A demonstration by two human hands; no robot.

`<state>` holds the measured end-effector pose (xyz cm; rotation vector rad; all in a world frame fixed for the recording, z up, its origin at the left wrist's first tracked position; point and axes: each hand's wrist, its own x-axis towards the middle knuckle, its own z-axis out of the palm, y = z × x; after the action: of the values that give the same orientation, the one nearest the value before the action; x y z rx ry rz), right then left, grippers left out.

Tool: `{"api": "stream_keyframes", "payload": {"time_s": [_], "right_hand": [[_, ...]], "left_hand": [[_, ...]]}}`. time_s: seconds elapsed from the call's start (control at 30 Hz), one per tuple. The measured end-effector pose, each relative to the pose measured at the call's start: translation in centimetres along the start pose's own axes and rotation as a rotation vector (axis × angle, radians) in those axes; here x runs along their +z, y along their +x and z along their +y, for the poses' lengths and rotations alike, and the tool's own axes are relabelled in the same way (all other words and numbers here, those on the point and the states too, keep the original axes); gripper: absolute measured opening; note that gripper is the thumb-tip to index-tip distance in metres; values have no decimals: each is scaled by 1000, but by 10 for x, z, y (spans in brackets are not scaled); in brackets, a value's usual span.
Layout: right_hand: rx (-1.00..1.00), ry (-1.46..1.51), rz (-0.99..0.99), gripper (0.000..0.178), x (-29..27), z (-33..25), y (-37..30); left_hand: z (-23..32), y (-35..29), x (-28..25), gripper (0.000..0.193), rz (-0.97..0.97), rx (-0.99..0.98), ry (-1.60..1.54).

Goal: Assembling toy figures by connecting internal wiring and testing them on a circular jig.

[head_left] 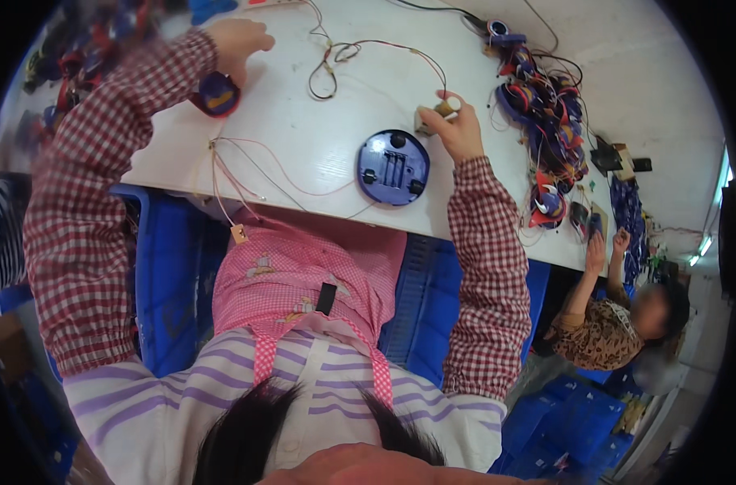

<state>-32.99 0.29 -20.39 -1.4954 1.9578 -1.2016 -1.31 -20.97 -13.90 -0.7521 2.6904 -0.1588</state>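
My right hand point(458, 129) pinches a small pale part point(447, 105) with a brassy end, over the right side of the table. Red and dark wires run from this part across the tabletop; its exact kind is unclear. Just left of that hand, a round blue plastic base point(393, 167) lies with its ribbed inside up and black pieces at its rim. My left hand point(240, 47) is at the far left, thumb and fingers apart, with nothing visible in it. Close below its wrist sits a round blue-and-red part point(218, 95) with an orange patch, partly covered by my sleeve.
Loose thin wires point(259, 166) hang over the near edge of the white table point(303, 133), ending in a small connector point(239, 234). Wired blue-and-red assemblies point(546, 121) pile up at right; more lie far left. Blue crates point(170, 275) stand below. Another person point(606, 331) works at right.
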Motion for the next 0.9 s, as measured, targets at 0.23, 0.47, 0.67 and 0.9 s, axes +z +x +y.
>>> {"api": "stream_keyframes", "payload": {"time_s": [0.23,0.47,0.67,0.9], "right_hand": [[318,225,24,38,-9,-42,-5],[142,376,-47,22,1,-78,-63],[-142,40,23,19,19,-63,-91],[-361,-280,121,20,31,-71,-102]], "left_hand": [[90,-29,8,33,807,178,-444],[183,-4,25,31,366,-37,-656],[197,11,37,26,439,-24,-706],[199,18,43,19,500,-6,-793]]}}
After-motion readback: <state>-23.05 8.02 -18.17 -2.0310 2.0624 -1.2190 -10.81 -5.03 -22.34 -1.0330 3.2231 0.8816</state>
